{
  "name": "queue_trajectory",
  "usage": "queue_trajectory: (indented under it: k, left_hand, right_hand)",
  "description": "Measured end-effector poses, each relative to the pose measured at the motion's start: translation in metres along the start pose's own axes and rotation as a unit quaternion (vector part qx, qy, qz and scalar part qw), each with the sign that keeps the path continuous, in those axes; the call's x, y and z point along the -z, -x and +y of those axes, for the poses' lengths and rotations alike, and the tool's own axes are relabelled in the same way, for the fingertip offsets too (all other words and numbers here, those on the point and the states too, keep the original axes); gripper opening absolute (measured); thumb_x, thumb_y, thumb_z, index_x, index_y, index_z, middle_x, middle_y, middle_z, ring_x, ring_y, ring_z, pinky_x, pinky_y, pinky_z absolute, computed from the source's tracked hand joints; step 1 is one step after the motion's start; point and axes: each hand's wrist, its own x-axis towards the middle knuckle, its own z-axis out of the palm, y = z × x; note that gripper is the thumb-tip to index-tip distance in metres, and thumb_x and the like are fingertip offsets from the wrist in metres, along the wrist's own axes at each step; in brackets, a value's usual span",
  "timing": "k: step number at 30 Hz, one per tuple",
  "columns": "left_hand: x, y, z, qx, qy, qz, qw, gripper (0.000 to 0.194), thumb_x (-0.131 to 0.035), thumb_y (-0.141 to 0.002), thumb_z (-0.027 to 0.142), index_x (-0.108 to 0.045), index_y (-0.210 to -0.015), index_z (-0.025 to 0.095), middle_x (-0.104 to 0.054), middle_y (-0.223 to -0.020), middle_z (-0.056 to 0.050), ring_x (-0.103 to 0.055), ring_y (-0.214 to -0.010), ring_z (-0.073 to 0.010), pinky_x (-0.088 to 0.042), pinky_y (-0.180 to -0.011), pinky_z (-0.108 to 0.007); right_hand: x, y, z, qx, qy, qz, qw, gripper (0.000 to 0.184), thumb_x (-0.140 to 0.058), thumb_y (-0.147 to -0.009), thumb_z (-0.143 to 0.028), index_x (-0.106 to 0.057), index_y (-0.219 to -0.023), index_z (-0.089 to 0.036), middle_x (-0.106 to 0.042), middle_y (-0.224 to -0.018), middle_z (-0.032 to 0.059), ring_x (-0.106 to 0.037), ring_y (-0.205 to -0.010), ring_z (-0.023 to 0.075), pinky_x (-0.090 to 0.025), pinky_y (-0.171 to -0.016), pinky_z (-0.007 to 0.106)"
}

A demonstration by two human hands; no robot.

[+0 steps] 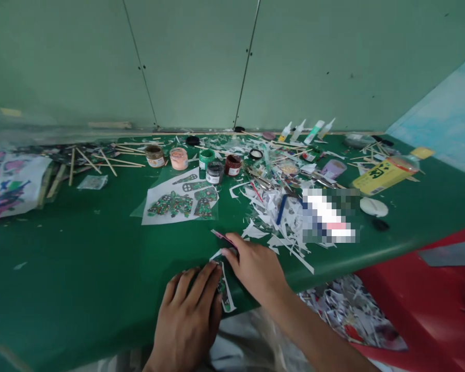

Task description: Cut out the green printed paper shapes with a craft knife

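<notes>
Near the front edge of the green table, my left hand [188,305] presses a painted paper cut-out [228,297] down, its fingers bent together over the strip. The cut-out has a dark and green pattern with a white border; my fingers cover part of it. Just to the right, my right hand [256,263] is closed around a slim pink utility knife [219,235], most of which is hidden in the grip. A white paper edge [216,255] shows by my right thumb. Beyond the hands lies a white sheet [160,199] with green and brown painted figures.
Several paint jars [179,158] stand behind the sheet. Paper scraps [271,206] are heaped to the right, near a yellow-labelled bottle [385,174]. Wooden sticks [120,164] and a painted sheet [13,181] lie left. Below the table edge sits a pile of scraps [349,305].
</notes>
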Motion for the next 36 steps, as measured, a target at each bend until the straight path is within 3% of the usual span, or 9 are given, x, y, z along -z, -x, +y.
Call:
queue_trajectory:
  k: [7, 9, 14, 30, 36]
  left_hand:
    - [-0.002, 0.001, 0.002, 0.013, -0.025, -0.032, 0.999, 0.033, -0.043, -0.092, 0.025, -0.064, -0.117, 0.022, -0.069, -0.112, -0.004, -0.058, -0.093, -0.0215, -0.04, -0.083, -0.038]
    - [-0.003, 0.001, 0.003, 0.021, -0.038, -0.033, 0.999, 0.034, -0.041, -0.093, 0.026, -0.064, -0.118, 0.021, -0.069, -0.113, -0.004, -0.058, -0.094, -0.0225, -0.039, -0.084, -0.04]
    - [-0.005, 0.001, 0.004, 0.01, -0.039, -0.021, 0.999, 0.035, -0.04, -0.094, 0.027, -0.062, -0.12, 0.018, -0.069, -0.117, -0.003, -0.056, -0.095, -0.024, -0.038, -0.086, -0.041]
    - [-0.002, 0.0, 0.004, 0.011, -0.022, -0.011, 1.0, 0.032, -0.043, -0.094, 0.027, -0.064, -0.116, 0.017, -0.07, -0.114, -0.003, -0.057, -0.093, -0.0233, -0.038, -0.085, -0.039]
    - [-0.001, -0.001, 0.003, 0.008, -0.023, -0.012, 1.0, 0.032, -0.043, -0.094, 0.026, -0.064, -0.116, 0.017, -0.07, -0.114, -0.002, -0.057, -0.093, -0.0225, -0.038, -0.084, -0.039]
  right_hand:
    - [0.001, 0.005, 0.013, 0.002, 0.058, 0.038, 0.998, 0.044, -0.037, -0.095, -0.02, -0.049, -0.138, -0.024, -0.073, -0.096, 0.0075, -0.066, -0.058, 0.0169, -0.035, -0.045, 0.027]
    - [0.003, 0.013, 0.017, 0.029, 0.04, 0.056, 0.997, 0.048, -0.034, -0.095, -0.02, -0.046, -0.141, -0.024, -0.073, -0.099, 0.0087, -0.065, -0.057, 0.0163, -0.036, -0.044, 0.028]
    - [0.001, 0.037, 0.025, 0.129, -0.032, 0.065, 0.989, 0.045, -0.033, -0.094, -0.022, -0.058, -0.131, -0.026, -0.073, -0.081, 0.004, -0.066, -0.058, 0.0163, -0.037, -0.046, 0.028]
    - [-0.005, 0.038, 0.03, 0.151, -0.015, 0.052, 0.987, 0.044, -0.038, -0.092, -0.023, -0.06, -0.129, -0.029, -0.068, -0.07, 0.0013, -0.057, -0.047, 0.0139, -0.021, -0.045, 0.032]
    - [-0.004, 0.036, 0.031, 0.162, -0.007, 0.048, 0.986, 0.045, -0.039, -0.091, -0.023, -0.061, -0.129, -0.03, -0.068, -0.069, 0.0008, -0.055, -0.046, 0.0126, -0.021, -0.046, 0.031]
